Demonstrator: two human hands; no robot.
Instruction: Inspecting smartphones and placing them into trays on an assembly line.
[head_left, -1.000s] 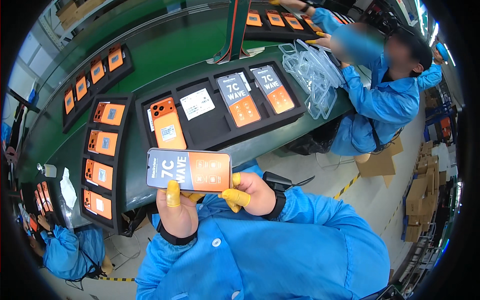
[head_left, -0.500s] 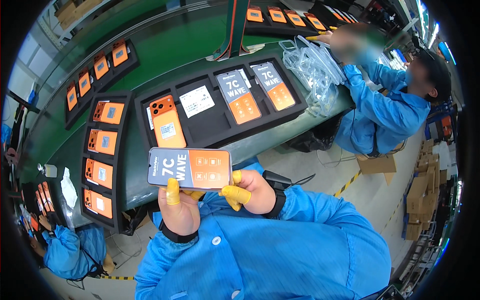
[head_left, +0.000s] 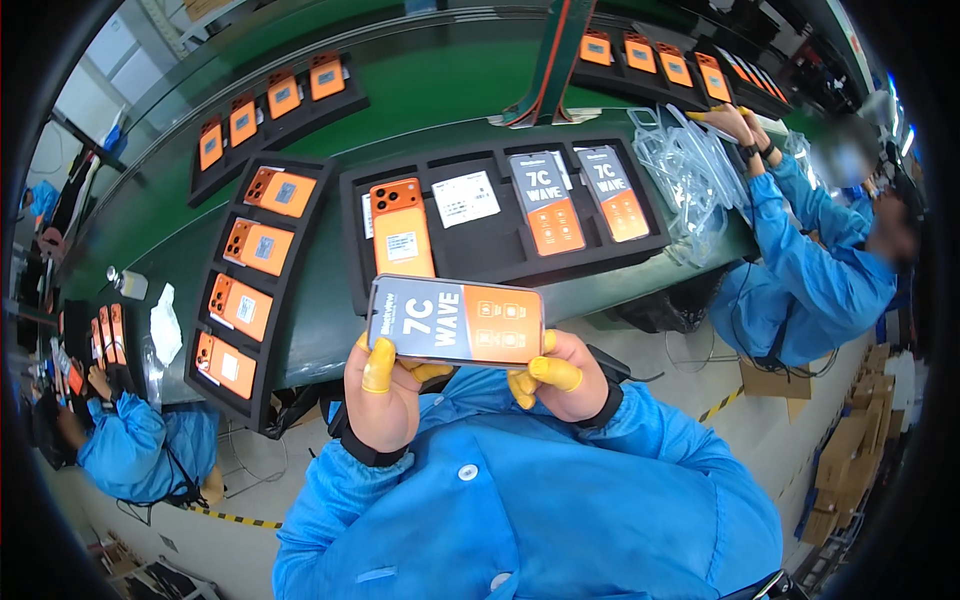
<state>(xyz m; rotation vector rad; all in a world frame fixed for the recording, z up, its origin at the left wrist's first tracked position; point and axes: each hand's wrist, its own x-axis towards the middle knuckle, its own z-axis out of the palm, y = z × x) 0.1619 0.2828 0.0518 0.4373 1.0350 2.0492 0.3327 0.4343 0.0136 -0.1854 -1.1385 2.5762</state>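
A smartphone (head_left: 458, 322) with a grey and orange front film lies sideways between my two hands, screen side up. My left hand (head_left: 385, 395) grips its left end, a yellow finger cot on the thumb over the front. At the lower right corner my right hand (head_left: 562, 378) pinches it between yellow-covered fingers. Just beyond is a black foam tray (head_left: 480, 245). In it an orange phone (head_left: 402, 228) lies back up, a white label (head_left: 466, 199) shows in the neighbouring slot, and two film-covered phones (head_left: 546, 205) (head_left: 612, 195) fill the right slots.
Another black tray (head_left: 290, 245) of orange phones stands to the left. Farther trays (head_left: 275, 125) line the green bench. Clear plastic pieces (head_left: 688, 180) are heaped right of the middle tray. A green post (head_left: 553, 65) rises behind. Co-workers in blue sit at right (head_left: 820, 260) and left (head_left: 145, 450).
The view has shifted, so the bench and trays appear farther right. Both hands still hold the phone in much the same pose. The right co-worker's hands show more plainly.
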